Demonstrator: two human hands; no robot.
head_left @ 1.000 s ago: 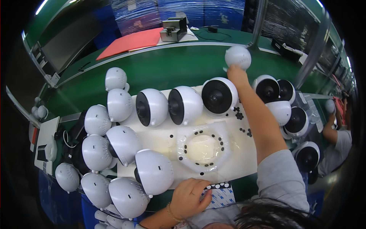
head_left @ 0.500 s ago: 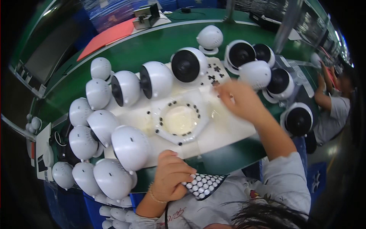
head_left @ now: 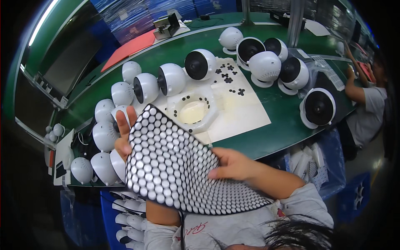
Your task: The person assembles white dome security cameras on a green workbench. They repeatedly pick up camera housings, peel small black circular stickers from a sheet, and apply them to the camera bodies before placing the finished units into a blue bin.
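Observation:
A flexible black sheet (head_left: 171, 154) covered with rows of round white pads is raised before me, curved and tilted. My left hand (head_left: 124, 135) holds its left edge, two fingers pointing up and the rest partly hidden behind it. On the right side my right hand (head_left: 229, 164) pinches the sheet, thumb on its padded face. Beyond it, a translucent white octagonal ring (head_left: 211, 121) with small black dots around its rim lies on a cream board (head_left: 250, 110). Loose black round pads (head_left: 228, 80), several of them in clusters, lie on the board's far part.
White ball-shaped housings, some with black fronts, line the left and far sides, one (head_left: 171, 80) behind the ring. More stand at right, including a black-faced one (head_left: 318, 107). A lined bin (head_left: 333, 166) sits below the table's right edge. Another person (head_left: 368, 100) works at far right.
The padded sheet has come up from my lap and spread out over the near table. My right hand has left the board and taken hold of it; my left hand has moved up and left.

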